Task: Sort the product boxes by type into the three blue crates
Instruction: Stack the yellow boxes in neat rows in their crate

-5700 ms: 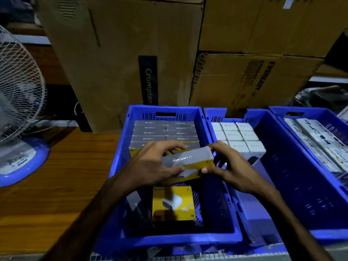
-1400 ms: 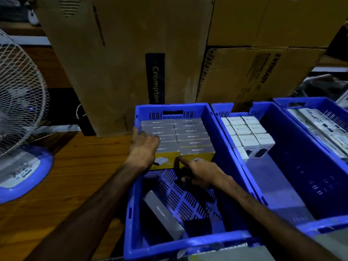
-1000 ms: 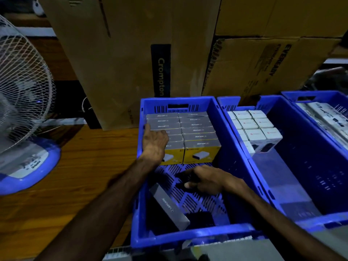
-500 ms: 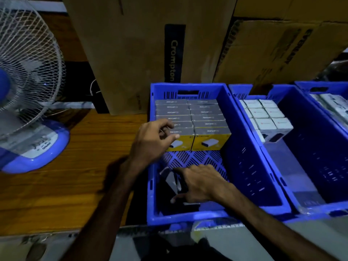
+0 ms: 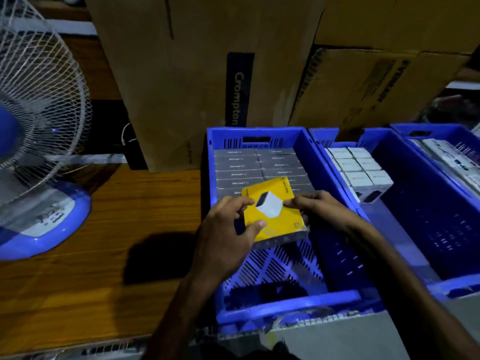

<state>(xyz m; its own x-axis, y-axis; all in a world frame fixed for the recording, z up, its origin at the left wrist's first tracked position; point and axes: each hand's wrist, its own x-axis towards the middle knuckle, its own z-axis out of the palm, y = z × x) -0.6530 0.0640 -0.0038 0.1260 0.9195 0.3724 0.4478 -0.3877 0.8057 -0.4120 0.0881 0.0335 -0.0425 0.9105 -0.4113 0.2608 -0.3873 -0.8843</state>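
Both hands are holding one yellow box tilted above the left crate, the left hand pinching its near-left edge and the right hand closing on its right edge. Sorting is looking well advanced: grey-topped boxes are filling that crate's far end, white boxes the middle crate, more the right crate. The near halves are showing bare floor.

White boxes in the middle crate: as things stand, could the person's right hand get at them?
Probably not at once: the right hand and left hand both grip the yellow box. Otherwise the white boxes lie uncovered nearby in the open-topped middle crate.
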